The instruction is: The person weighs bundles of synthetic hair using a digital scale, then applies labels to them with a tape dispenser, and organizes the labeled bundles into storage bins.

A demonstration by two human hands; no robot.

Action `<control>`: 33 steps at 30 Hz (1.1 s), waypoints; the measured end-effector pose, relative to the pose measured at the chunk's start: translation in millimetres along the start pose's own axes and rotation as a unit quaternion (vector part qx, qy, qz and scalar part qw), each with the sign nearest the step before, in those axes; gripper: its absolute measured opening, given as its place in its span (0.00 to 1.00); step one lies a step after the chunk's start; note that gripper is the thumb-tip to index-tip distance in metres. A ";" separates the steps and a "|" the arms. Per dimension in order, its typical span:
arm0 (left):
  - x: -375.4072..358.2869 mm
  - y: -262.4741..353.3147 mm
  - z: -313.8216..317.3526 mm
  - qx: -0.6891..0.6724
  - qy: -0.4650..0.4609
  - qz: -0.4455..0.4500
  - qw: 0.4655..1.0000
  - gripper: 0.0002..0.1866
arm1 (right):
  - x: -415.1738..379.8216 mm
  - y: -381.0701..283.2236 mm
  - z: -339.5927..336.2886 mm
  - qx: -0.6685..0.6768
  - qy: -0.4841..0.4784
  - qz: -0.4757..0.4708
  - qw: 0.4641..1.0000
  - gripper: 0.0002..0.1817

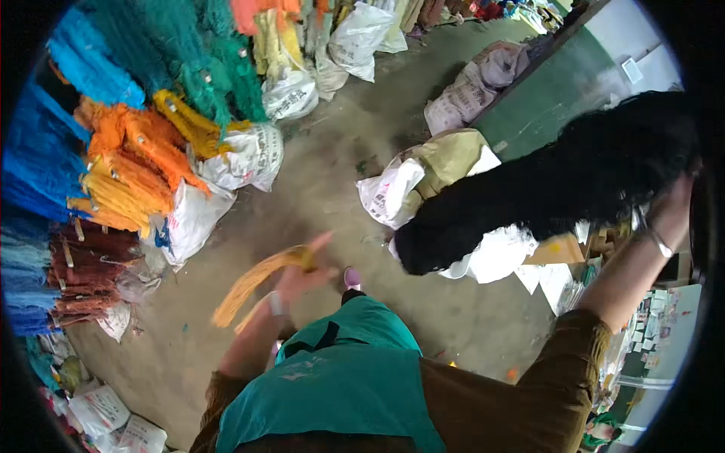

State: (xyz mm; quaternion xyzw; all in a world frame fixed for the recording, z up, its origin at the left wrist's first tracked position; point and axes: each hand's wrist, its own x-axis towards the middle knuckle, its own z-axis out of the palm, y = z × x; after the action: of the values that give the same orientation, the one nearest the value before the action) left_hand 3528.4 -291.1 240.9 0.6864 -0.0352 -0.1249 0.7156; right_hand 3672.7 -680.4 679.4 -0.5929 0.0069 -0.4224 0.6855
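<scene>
My left hand [303,278] is closed around one end of a thin bundle of orange-yellow yarn [257,273], which trails off to the left over the floor. At the right edge of the view, my raised right hand [689,181] grips a long, thick hank of black yarn [521,189]. That hank stretches across the right half and hides the right fingers in part. The black yarn's lower end hangs in front of white sacks.
Hanks of blue, green, orange and brown yarn hang along the left, with white sacks [198,219] below them. Opened sacks [389,189] stand on the concrete floor [317,166] beside a green wall [559,106]. A cardboard box [557,249] is under the black yarn.
</scene>
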 end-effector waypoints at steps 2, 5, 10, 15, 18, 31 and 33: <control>61.0 20.3 48.4 0.069 0.001 0.009 0.998 0.46 | 15.2 -13.5 -18.7 0.012 -0.039 -0.031 0.999 0.21; 121.2 61.6 81.1 0.193 -0.050 0.022 0.980 0.50 | 27.5 -25.1 -38.2 0.020 -0.069 -0.060 0.996 0.22; 167.5 25.8 93.6 0.232 -0.127 0.052 0.963 0.45 | 43.9 -15.3 -66.3 0.032 -0.079 -0.062 0.994 0.23; 158.3 78.5 56.3 0.056 -0.086 0.019 0.995 0.28 | 73.2 47.7 -96.4 0.035 -0.068 0.052 0.996 0.23; 139.5 119.8 74.1 -0.033 -0.013 0.045 0.998 0.22 | 47.2 131.0 -116.6 0.014 -0.138 0.158 0.978 0.22; 26.4 225.4 -12.2 -0.111 0.565 0.208 0.790 0.21 | -90.5 276.8 -128.8 -0.007 -0.210 0.352 0.912 0.20; -27.8 222.3 -73.3 -0.248 0.363 0.298 0.847 0.19 | -72.8 246.5 -127.7 -0.004 -0.197 0.299 0.934 0.23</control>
State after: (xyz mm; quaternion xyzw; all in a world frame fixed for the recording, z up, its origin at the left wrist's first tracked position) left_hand 3546.7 -207.4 460.5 0.4394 0.0566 0.3478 0.8263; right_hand 3701.4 -755.5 403.9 -0.6377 0.0506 -0.0727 0.7652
